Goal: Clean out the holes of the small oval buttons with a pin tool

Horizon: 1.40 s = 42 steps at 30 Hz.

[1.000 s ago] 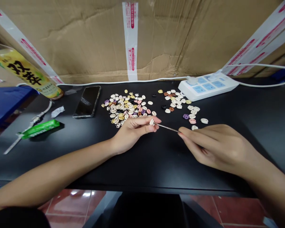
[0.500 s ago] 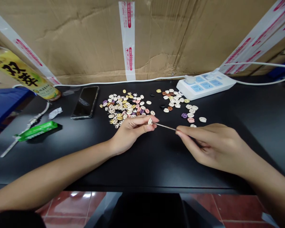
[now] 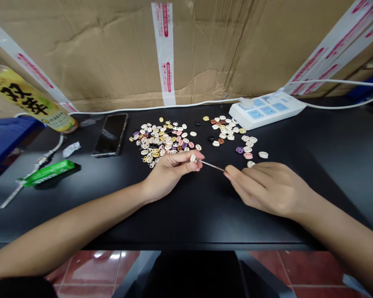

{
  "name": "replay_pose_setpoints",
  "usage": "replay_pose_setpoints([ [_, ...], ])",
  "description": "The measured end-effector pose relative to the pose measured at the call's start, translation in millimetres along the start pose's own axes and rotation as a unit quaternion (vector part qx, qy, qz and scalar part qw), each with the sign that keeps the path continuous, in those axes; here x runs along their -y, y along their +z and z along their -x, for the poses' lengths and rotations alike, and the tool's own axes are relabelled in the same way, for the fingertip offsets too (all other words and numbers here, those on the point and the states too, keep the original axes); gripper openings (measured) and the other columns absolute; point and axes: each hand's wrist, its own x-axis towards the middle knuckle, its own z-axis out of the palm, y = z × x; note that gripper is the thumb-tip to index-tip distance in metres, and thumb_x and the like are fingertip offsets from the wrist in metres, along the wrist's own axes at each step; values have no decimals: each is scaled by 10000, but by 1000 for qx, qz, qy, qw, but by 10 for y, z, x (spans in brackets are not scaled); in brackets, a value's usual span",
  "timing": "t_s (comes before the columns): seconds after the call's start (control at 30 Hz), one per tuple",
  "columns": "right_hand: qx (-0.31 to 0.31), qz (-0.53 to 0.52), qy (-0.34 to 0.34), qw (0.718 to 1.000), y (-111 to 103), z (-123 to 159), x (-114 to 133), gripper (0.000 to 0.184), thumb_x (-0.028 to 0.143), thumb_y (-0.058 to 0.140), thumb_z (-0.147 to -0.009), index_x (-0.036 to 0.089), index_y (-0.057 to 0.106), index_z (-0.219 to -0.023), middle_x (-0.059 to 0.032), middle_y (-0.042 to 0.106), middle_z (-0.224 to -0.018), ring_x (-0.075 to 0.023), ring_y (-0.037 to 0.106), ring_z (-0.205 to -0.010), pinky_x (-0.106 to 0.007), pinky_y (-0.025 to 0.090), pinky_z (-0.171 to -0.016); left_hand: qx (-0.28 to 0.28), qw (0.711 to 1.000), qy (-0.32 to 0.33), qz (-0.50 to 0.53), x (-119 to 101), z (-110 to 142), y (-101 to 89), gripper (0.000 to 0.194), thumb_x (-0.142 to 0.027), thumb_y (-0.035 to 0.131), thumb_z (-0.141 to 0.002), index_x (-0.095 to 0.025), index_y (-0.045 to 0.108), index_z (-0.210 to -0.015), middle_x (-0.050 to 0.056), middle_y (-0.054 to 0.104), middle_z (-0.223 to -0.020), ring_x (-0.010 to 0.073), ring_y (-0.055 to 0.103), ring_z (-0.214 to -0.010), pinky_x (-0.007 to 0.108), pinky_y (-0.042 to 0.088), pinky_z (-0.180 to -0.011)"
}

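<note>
Between thumb and fingers, my left hand [image 3: 169,171] pinches a small cream-coloured plastic piece [image 3: 193,158]. It looks like the two-holed oval pieces on the table, perhaps cord stoppers. My right hand [image 3: 267,186] is closed on a thin metal rod-like tool [image 3: 211,165], whose far end meets the cream piece. The tool's handle end is hidden inside my right hand. Just behind my left hand spreads a pile of small oval pieces [image 3: 157,142] in cream, yellow, pink, purple, brown and black. A looser group of similar pieces [image 3: 230,131] lies farther right.
A white power strip [image 3: 267,108] with a cable stands at the back right, before a taped cardboard sheet [image 3: 112,54]. On the left are a phone [image 3: 110,134], a green wrapper [image 3: 49,173], a watch-like strap [image 3: 42,161], a paper scrap [image 3: 71,149] and a yellow-labelled bottle [image 3: 31,99].
My right hand has shifted slightly left and turned, its back now more toward me, with the tool still meeting the cream piece. The whole view has moved slightly.
</note>
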Motion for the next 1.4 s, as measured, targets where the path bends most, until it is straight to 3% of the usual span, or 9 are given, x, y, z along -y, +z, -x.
replay_pose_setpoints([
  [0.2,-14,-47,63,997,50,25,39,88,72,600,-907,64,615,-993,39,578,-549,-107,498,-437,-290,388,-451,12,1000,3,10,-13,-7,6,150,-274,787,-787,-160,776,-884,6,614,-744,101,526,-745,283,401,-798],
  [0.37,12,80,-31,996,49,1,112,147,51,558,-903,0,652,-1004,24,523,-487,-139,468,-416,-309,366,-426,2,1000,-1,23,-30,-6,23,174,-280,793,-780,-157,773,-901,6,611,-746,99,521,-716,285,404,-769],
  [0.53,-31,-63,119,990,87,1,72,99,120,566,-940,125,665,-954,68,522,-503,-77,446,-408,-240,391,-452,5,1000,5,20,-27,-9,26,179,-285,783,-791,-156,773,-915,8,620,-745,101,528,-717,285,411,-770],
  [0.7,14,86,-34,996,45,-27,89,146,55,567,-900,21,696,-959,27,509,-472,-128,452,-410,-294,355,-420,6,1000,5,29,-15,-14,18,163,-274,776,-798,-149,775,-903,4,611,-711,98,529,-711,274,408,-758],
  [0.87,-8,-30,117,993,71,-32,146,162,110,548,-948,75,705,-925,60,495,-477,-64,401,-373,-226,347,-414,4,1000,7,21,-23,-12,17,184,-290,778,-796,-148,774,-913,12,618,-720,106,530,-708,290,410,-762],
  [1.03,-9,86,7,996,107,-61,225,136,69,590,-896,22,717,-905,29,505,-456,-114,450,-389,-275,351,-413,-2,1000,11,28,-12,-20,10,181,-284,765,-811,-145,773,-926,10,604,-714,101,519,-712,275,401,-750],
  [1.13,-29,-9,123,992,121,-80,244,141,107,573,-922,95,711,-897,58,487,-450,-86,421,-369,-246,353,-413,-2,1000,13,22,-11,-19,13,162,-286,745,-831,-145,779,-901,12,604,-721,98,517,-720,262,402,-747],
  [1.2,-41,-98,205,973,127,-80,218,133,142,571,-932,156,695,-886,82,479,-455,-63,395,-359,-219,351,-418,-4,1000,10,24,-20,-17,20,162,-293,727,-847,-140,780,-849,23,618,-763,96,517,-729,262,409,-758],
  [1.4,-57,-141,213,965,106,-57,117,73,130,617,-892,175,664,-926,98,473,-475,-61,388,-373,-222,354,-439,0,998,-3,65,-38,-8,26,195,-317,720,-852,-135,787,-871,52,654,-866,107,552,-776,273,445,-817],
])
